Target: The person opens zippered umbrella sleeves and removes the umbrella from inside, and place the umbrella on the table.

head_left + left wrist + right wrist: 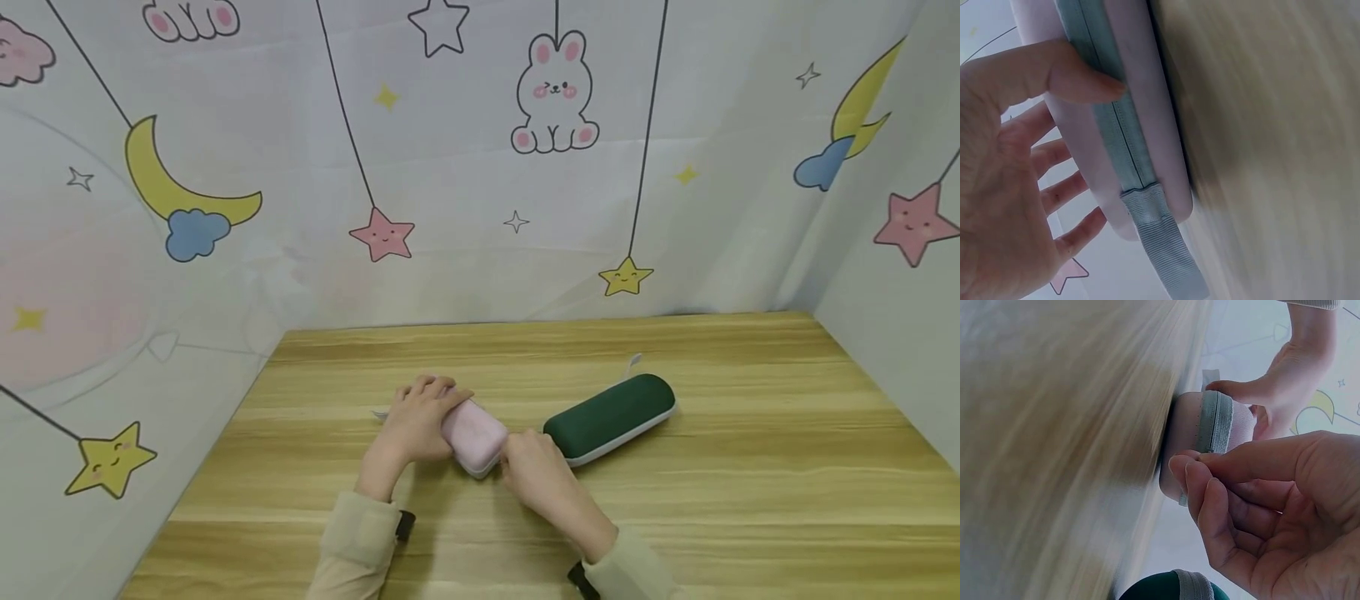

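Tab: at left end of pink case
Left hand: clamped round pink case
Pink case: on table, between hands
Right hand: fingertips together, pinching zipper
Green case: on table, beside right hand

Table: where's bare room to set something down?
The table is bare right of the green case and left of the left sleeve. Crowded: the middle, with left hand and right hand at the pink case, near the green one.

Wood-grain table — printed white cloth.
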The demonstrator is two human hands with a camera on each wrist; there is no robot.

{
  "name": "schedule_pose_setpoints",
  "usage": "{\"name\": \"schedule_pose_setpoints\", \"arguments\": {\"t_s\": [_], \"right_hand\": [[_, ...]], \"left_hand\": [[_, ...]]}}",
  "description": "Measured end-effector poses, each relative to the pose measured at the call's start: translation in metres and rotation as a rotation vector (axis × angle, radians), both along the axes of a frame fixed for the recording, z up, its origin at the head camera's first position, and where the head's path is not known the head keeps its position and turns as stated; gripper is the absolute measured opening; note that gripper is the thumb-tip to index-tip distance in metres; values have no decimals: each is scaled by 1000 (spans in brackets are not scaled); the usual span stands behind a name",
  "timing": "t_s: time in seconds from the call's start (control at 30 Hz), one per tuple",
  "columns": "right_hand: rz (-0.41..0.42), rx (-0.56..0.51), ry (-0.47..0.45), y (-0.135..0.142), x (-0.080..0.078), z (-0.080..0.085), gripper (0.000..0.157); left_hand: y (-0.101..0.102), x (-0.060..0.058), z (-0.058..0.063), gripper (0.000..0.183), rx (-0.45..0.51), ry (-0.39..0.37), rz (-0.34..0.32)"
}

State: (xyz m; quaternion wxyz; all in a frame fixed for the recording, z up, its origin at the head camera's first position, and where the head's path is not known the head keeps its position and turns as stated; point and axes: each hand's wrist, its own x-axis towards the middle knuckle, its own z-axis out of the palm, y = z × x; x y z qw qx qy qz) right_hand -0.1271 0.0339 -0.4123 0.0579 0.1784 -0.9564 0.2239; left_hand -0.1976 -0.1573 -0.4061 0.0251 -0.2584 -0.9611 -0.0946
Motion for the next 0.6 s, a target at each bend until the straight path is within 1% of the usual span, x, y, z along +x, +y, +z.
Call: {"name": "schedule_pose_setpoints", "arguments": {"t_s": [0.13, 0.3, 0.37, 0.47, 0.6], "right_hand": [[4, 2, 4, 0, -1, -1, 48], [1, 22, 13, 0, -1, 0, 43], [2, 25, 21, 0, -1, 0, 43], [1, 19, 12, 0, -1, 0, 45], [-3, 20, 0, 0, -1, 1, 42]], "left_hand": [[-2, 0, 0, 69, 3, 12, 6], [-3, 1, -1, 72, 8, 24, 12], [-4, 1, -1, 74, 8, 23, 14], [-6, 0, -2, 76, 12, 8, 15], [-10, -3, -3, 78, 31, -5, 8]]}}
